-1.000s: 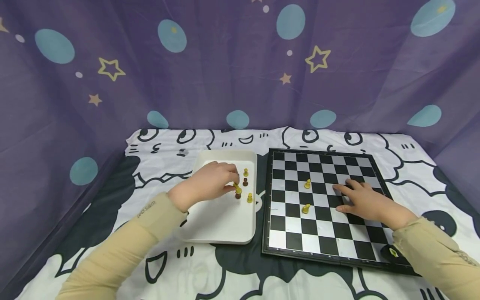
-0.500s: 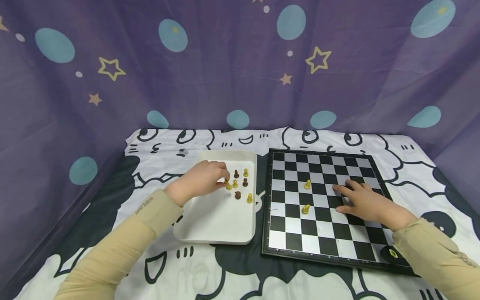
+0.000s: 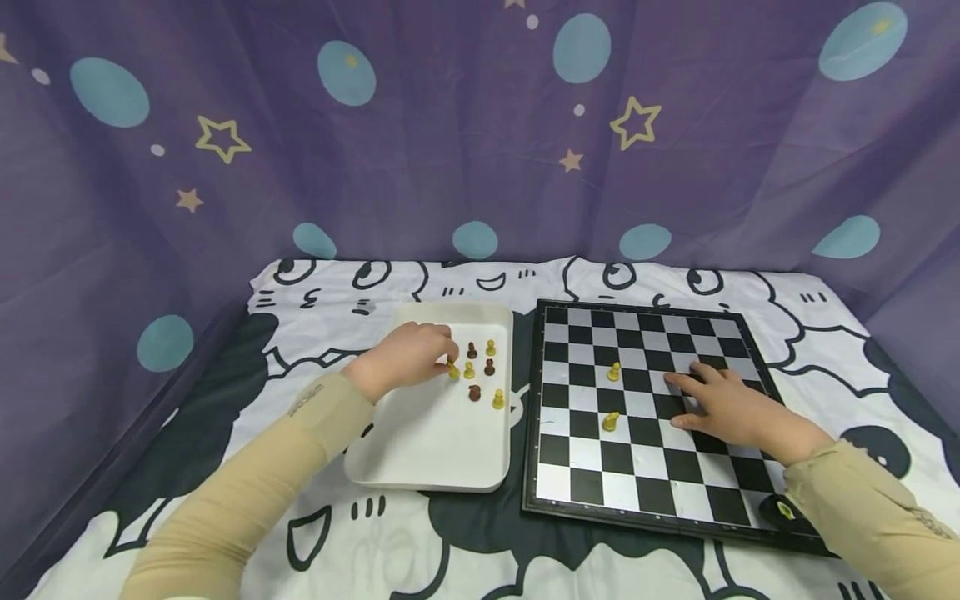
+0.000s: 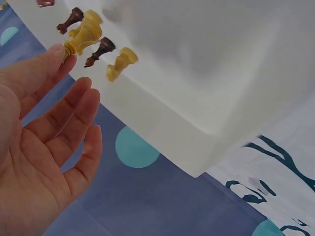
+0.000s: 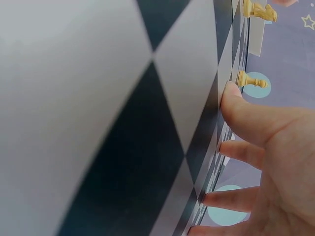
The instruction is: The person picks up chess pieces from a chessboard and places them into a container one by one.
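My left hand (image 3: pixel 411 354) reaches into the white tray (image 3: pixel 427 462). Its thumb and index finger pinch the top of a yellow chess piece (image 3: pixel 453 372), whose exact kind is partly hidden by the fingertips. The left wrist view shows the other fingers loosely bent, away from the pieces. Just right of the pinched piece stand a yellow pawn (image 3: pixel 469 371), a dark knight (image 3: pixel 475 392) and a small dark piece (image 3: pixel 472 350). My right hand (image 3: pixel 731 406) rests with spread fingers on the chessboard (image 3: pixel 558 479), its thumb near a yellow pawn (image 5: pixel 253 81).
Farther right in the tray are another dark piece (image 3: pixel 489 367) and two yellow ones. A yellow pawn and a yellow knight (image 3: pixel 611 422) stand on the board's left half. A small black object (image 3: pixel 780 511) sits at the board's near right corner. A patterned curtain (image 3: pixel 465 125) hangs behind.
My left hand has moved left inside the tray with the yellow chess piece, uncovering the pieces there. Over the last half second it has barely shifted. My right hand stays put.
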`<state>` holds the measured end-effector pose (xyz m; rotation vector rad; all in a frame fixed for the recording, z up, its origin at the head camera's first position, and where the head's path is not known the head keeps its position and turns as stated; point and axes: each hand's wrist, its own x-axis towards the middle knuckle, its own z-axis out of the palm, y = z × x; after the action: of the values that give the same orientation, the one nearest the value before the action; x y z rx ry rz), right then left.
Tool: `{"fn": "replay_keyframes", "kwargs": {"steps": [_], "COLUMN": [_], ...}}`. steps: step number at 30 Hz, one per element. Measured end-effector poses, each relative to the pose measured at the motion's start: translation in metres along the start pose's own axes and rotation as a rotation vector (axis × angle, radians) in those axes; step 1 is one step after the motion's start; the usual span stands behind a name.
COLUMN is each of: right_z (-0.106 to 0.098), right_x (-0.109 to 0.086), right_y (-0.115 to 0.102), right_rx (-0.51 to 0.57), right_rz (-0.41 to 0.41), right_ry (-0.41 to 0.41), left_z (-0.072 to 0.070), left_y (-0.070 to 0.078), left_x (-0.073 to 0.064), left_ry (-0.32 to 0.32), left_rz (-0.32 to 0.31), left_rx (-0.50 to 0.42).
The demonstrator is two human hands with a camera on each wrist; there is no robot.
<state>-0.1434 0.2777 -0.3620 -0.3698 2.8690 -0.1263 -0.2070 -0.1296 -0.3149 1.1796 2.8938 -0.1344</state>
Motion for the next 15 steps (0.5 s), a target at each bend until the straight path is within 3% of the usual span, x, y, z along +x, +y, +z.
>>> {"fn": "replay_keyframes", "kwargs": {"steps": [15], "right_z": [0.000], "right_x": [0.000], "right_y": [0.000], "right_rx": [0.002], "right_rz": [-0.010], "right_ry": [0.011], "left_z": [0.012], "left_y": [-0.005], "left_x": [0.011], "left_ry": [-0.054], "left_rz": [-0.015], "left_rx": [-0.005]}}
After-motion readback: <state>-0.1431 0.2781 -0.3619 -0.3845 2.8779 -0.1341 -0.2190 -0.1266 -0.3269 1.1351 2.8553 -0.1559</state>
